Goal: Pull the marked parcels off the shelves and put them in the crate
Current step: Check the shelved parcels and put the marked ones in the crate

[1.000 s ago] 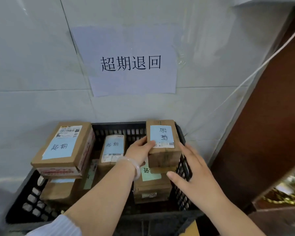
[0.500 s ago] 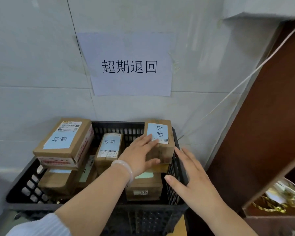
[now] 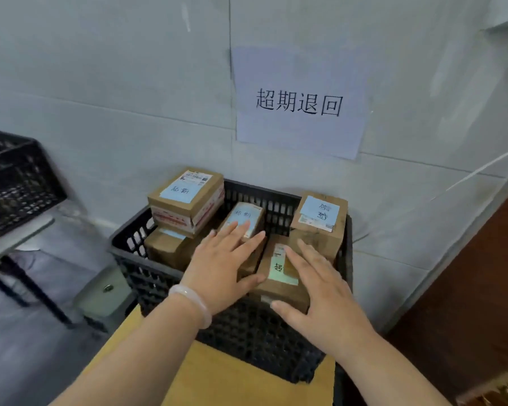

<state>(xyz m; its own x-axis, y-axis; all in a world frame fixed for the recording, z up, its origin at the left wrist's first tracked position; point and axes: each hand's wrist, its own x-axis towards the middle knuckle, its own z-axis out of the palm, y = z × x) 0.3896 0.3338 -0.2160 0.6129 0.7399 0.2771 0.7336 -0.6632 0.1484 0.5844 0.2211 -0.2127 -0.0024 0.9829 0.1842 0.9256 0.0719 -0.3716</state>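
We have both grips flat and released over the black plastic crate [image 3: 247, 332], which sits on a yellow surface [image 3: 232, 376] in the lower middle of the frame. The left grip [image 3: 217, 268] spreads its fingers over a small labelled carton [image 3: 244, 218] at the crate's centre. The right grip [image 3: 326, 294] hovers above a low taped carton [image 3: 279, 276]. We cannot tell whether either one touches.

The marked parcels are already inside: a large carton [image 3: 185, 200] sits on top at the left, and a tall carton [image 3: 317, 230] stands at the right rear corner.

We judge these small cardboard boxes to be stiff and fairly light, with tape that may be slick and paper labels that could peel. They are best taken by two opposite side faces, away from the labels. The pile looks loose, so a nudge could topple the tall one
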